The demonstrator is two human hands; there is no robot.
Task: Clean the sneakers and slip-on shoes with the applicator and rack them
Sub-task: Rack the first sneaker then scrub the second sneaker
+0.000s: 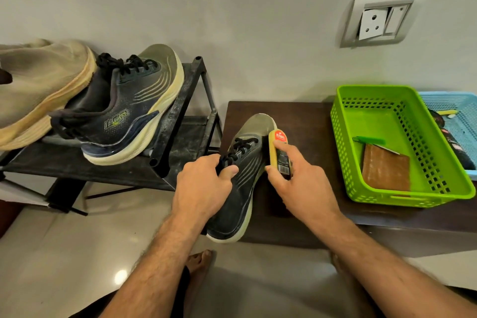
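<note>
Plain grey wall behind, pale tiled floor below, wall socket [379, 20] high above the desk [304, 121]. Landmark is that dark desk. Left of the desk: black shoe rack [178, 116], carrying a beige shoe [38, 90] and, nearer the desk, one dark sneaker [121, 108] already racked. On the desk's right part: green basket [402, 188] with a brown cloth [386, 170] inside; blue basket [454, 116] just beyond it at the desk's far right. On the desk's left edge: second dark sneaker [242, 188], toe toward the wall, heel hanging off the near edge.

My left hand [204, 183] holds this sneaker at the laces, fingers curled round the tongue area, thumb on top. My right hand [299, 181] grips the applicator [280, 152], a yellow bottle with red label, fingers narrow and wrapped round its body, tip pressed against the sneaker's right side near the toe. Both forearms reach forward from the near edge of the desk, wrists roughly level.

Step in hand, my judgement: cleaning this sneaker's side. To do well: keep left-hand grip firm so the sneaker doesn't slide off the desk, run the applicator along the upper in even strokes, turn the sneaker for the other side, then rack it beside its pair.
</note>
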